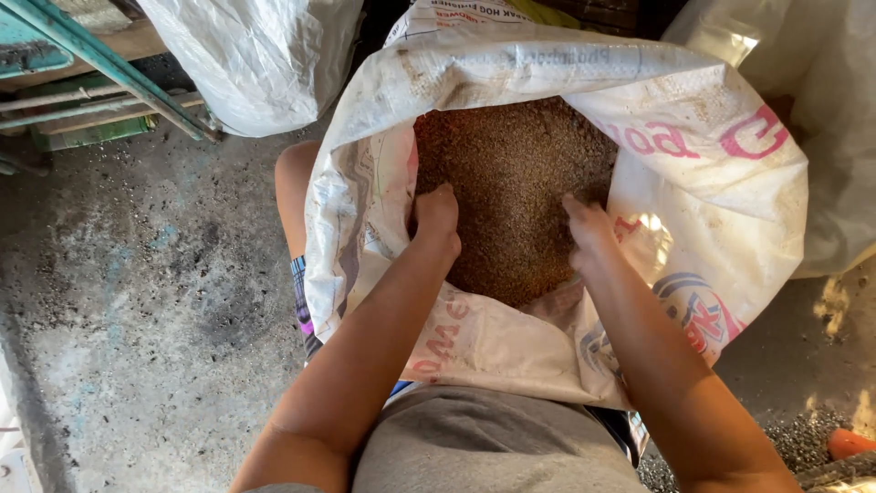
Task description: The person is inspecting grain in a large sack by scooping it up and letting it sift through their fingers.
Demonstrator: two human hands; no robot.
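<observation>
1. Reaching down from the bottom of the view, both hands were placed inside the open mouth of a large white sack (712, 210).
2. The sack was seen standing on the concrete floor (137, 301), its rim folded outward and marked with pink and blue print.
3. The sack was filled with brown grain (511, 173), heaped up toward the far side.
4. The left hand (436, 217) was closed into a loose fist and rested on the grain, close against the sack's inner left wall; whether grain was held in it could not be told.
5. The right hand (589, 228) was pressed into the grain near the sack's right wall, with its fingers partly buried, so its grip could not be told.
6. The hands were kept apart, with bare grain between them.
7. A second white bag (265, 55) was seen behind on the left, beside green metal bars (100, 64).
</observation>
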